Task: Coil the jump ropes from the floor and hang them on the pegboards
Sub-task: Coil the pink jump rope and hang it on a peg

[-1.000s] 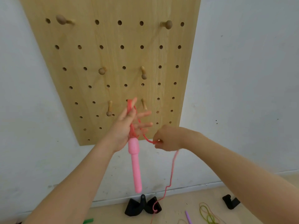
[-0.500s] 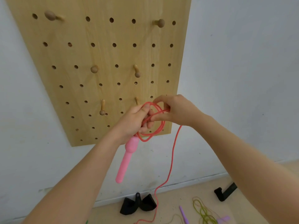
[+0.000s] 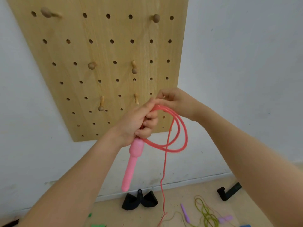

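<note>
Here, both hands: left gripping red rope coils, right pinching them.

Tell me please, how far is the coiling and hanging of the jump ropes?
Done: a few loops of the pink rope are gathered in the left hand, its handle hanging below. In hand: the right hand brings cord to the left hand's grip. Left: the rest of the cord trails to the floor, the pegboard pegs are bare, and a green rope lies uncoiled.
</note>
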A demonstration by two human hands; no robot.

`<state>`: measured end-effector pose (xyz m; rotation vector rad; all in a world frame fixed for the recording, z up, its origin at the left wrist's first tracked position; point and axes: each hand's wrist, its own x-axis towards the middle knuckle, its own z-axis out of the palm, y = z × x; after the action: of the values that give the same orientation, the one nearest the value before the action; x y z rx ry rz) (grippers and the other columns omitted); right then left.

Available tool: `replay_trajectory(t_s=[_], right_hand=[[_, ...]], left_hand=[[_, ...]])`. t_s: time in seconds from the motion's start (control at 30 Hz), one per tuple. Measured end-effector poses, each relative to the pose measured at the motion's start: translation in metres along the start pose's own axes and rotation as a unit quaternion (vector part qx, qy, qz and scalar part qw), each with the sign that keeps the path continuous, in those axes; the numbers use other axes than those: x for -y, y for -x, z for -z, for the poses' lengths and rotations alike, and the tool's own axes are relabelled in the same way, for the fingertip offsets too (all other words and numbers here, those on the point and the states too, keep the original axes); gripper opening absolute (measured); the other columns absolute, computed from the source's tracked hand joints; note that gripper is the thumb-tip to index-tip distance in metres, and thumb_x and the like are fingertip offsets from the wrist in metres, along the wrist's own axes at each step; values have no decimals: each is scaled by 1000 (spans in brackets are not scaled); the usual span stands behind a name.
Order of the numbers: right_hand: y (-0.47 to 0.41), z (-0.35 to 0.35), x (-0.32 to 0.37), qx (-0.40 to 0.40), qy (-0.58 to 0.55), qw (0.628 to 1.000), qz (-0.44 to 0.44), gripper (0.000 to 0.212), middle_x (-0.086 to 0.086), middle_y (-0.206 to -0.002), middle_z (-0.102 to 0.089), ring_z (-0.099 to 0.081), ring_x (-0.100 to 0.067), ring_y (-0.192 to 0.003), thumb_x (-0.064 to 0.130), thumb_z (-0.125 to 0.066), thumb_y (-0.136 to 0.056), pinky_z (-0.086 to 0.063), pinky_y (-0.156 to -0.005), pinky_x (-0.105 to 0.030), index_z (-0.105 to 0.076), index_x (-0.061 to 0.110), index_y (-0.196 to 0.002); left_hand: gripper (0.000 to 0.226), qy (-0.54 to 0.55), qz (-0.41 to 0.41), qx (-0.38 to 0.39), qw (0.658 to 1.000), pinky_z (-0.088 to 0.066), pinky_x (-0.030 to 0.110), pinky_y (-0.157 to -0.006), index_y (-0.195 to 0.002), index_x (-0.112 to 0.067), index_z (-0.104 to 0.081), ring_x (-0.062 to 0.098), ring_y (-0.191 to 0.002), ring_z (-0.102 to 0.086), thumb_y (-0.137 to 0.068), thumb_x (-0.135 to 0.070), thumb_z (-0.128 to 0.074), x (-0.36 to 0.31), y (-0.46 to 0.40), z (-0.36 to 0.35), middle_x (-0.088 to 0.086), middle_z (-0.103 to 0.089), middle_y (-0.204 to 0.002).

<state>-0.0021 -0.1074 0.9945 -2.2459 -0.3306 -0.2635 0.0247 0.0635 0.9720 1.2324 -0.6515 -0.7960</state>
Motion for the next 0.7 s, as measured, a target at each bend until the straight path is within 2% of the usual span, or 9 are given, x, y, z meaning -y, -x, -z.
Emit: replay_trajectory(t_s=[0.1, 0.17, 0.23, 0.3, 0.4, 0.5, 0.57, 0.6, 0.7], right_hand=[[16, 7, -30, 65, -176, 978, -88, 38, -1, -61, -38, -35, -20, -62, 45, -50, -88, -45, -89, -54, -56, 9, -77], [30, 10, -53, 82, -208, 962, -159, 32, 1, -62, -35, -37, -18, -62, 38, -48, -87, -45, -95, -52, -55, 8, -78], [44, 12, -74, 71, -199, 953, -218, 23, 2, -61, -41, -40, -18, -60, 25, -49, -90, -53, -81, -39, -61, 7, -83], [53, 9, -84, 64, -137, 959, -241, 20, 1, -62, -44, -39, -16, -58, 15, -47, -95, -45, -63, -27, -65, 9, -87], [46, -11, -68, 151, 124, 959, -207, 24, 5, -72, -53, -45, -10, -60, 20, -46, -97, -40, -64, -22, -68, 13, -101], [33, -40, -33, 227, 276, 930, -81, 26, 5, -93, -64, -52, -12, -76, 21, -47, -96, -38, -75, -22, -66, 13, -112], [27, -45, -11, 219, 285, 933, -15, 21, 12, -77, -57, -45, -9, -66, 14, -52, -92, -34, -64, -21, -67, 10, -106], [25, -44, -2, 207, 287, 936, 7, 19, 13, -71, -53, -42, -9, -62, 13, -54, -90, -34, -61, -23, -68, 7, -102], [19, -40, 8, 132, 298, 944, 44, 15, -1, -71, -65, -48, -14, -61, 18, -60, -86, -46, -68, -32, -72, 10, -88]], left_hand=[[42, 97, -25, -18, 995, -5, 18, -35, -54, -21, -45, -2, -24, -16, -81, -53, -37, 2, 3, 5, -10, -30, -42], [35, 180, -49, -40, 982, -10, 17, -31, -56, -20, -50, 2, -27, -8, -80, -44, -41, 4, 6, 15, -10, -32, -41], [19, 233, -90, -62, 966, -17, 15, -27, -60, -17, -52, 4, -31, -6, -71, -32, -53, 4, 12, 27, -9, -34, -43], [14, 229, -108, -108, 961, -20, 14, -28, -66, -16, -50, 3, -28, -12, -73, -28, -53, 6, 15, 36, -8, -37, -44], [29, 158, -98, -185, 965, -29, 14, -33, -75, -16, -41, 4, -29, -35, -99, -27, -30, 15, 6, 29, -3, -55, -49], [20, 35, -68, -199, 977, -53, 23, -48, -97, -11, -40, 15, -54, -66, -103, -25, -28, 25, -7, 10, 7, -71, -71], [12, -102, -50, -197, 974, -54, 23, -54, -108, -13, -38, 13, -62, -68, -102, -22, -32, 33, -11, 5, 4, -68, -80], [10, -169, -43, -203, 964, -50, 21, -53, -103, -14, -40, 11, -60, -63, -102, -21, -34, 36, -11, 4, 1, -62, -76], [17, -246, -42, -204, 947, -45, 23, -54, -95, -9, -44, 14, -61, -50, -101, -23, -36, 36, -10, 7, 3, -50, -71]])
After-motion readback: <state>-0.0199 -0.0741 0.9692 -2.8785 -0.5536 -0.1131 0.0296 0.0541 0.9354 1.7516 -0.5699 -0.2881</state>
